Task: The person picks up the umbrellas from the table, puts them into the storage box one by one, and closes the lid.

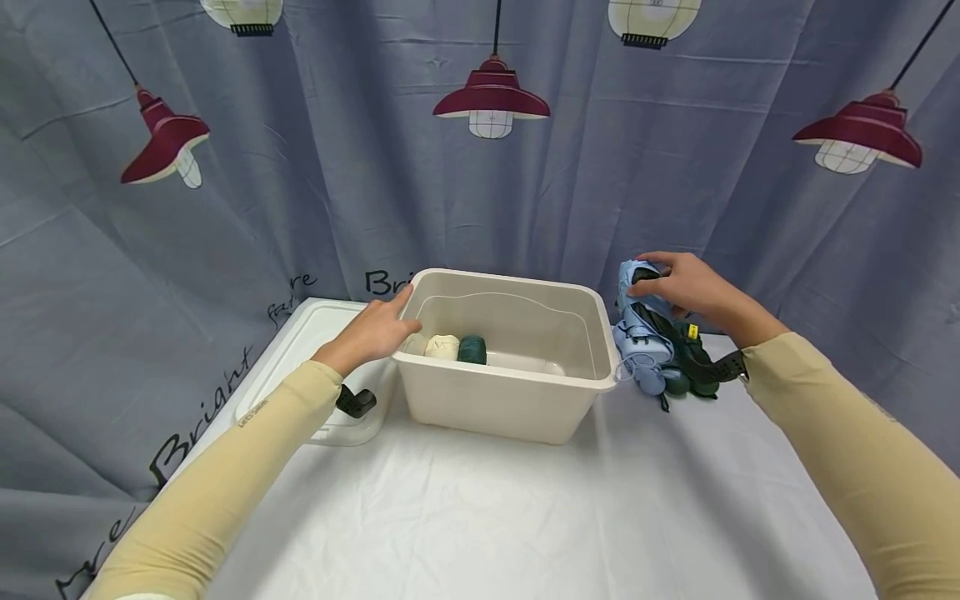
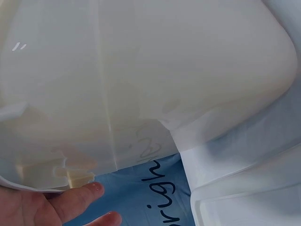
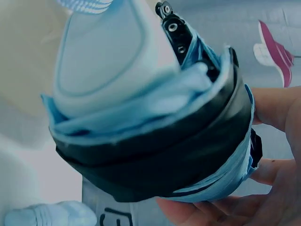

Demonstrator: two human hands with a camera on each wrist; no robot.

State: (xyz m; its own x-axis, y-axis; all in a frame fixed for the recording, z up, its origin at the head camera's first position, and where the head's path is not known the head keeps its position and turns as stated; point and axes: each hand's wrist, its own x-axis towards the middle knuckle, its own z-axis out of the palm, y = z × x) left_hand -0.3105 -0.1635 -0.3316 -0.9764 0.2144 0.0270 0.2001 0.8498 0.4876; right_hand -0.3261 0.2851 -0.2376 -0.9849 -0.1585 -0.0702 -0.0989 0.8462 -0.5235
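On the table stands a beige plastic storage bin (image 1: pixel 495 404), open at the top. My left hand (image 1: pixel 372 335) rests at its left rim, fingers extended; in the left wrist view fingertips (image 2: pixel 94 189) show beside the rim. Inside the bin, at the left, lie a cream rolled bundle (image 1: pixel 442 347) and a dark green one (image 1: pixel 472 350). My right hand (image 1: pixel 692 287) grips a light blue folding umbrella (image 3: pixel 155 136) right of the bin. Its loose cloth, black band and pale handle end show in the right wrist view.
Left of the bin lies a white lid (image 1: pixel 322 321). Below my right hand sit another light blue umbrella (image 1: pixel 641 346) and dark green bundles (image 1: pixel 675 382), close to the bin's right wall. A grey-blue curtain (image 1: pixel 360 167) hangs behind the white table (image 1: pixel 487 517).
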